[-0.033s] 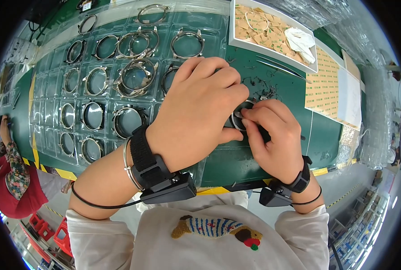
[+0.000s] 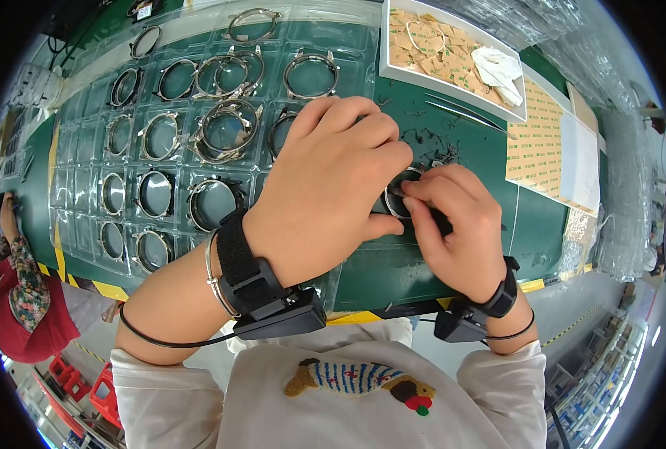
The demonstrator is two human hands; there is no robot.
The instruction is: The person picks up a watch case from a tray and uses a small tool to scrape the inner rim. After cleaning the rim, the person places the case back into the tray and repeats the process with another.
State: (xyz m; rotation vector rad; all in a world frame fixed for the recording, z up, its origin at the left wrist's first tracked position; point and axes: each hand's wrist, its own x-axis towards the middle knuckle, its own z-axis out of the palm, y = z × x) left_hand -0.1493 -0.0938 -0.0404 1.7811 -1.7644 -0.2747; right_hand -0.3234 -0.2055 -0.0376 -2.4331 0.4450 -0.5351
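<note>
A round metal watch case point(image 2: 395, 202) stands between my two hands over the green mat. My left hand point(image 2: 329, 176) grips its left side, the thumb at the lower rim and the curled fingers behind. The thumb and forefinger of my right hand point(image 2: 456, 217) are pinched together at the ring's inner right edge; whatever they may hold is too small to make out. To the left, a clear plastic tray point(image 2: 78, 168) carries several similar watch cases point(image 2: 161, 136), some overlapping. Another case point(image 2: 282, 131) is partly hidden behind my left hand.
A white box point(image 2: 460, 105) of tan adhesive pieces and a crumpled white cloth point(image 2: 498, 71) stands at the far right. Nearby lie tweezers point(image 2: 468, 112), dark scraps point(image 2: 430, 142) and a tan patterned sheet point(image 2: 535, 142). Plastic packaging point(image 2: 625, 187) lines the right. A co-worker point(image 2: 30, 299) is at far left.
</note>
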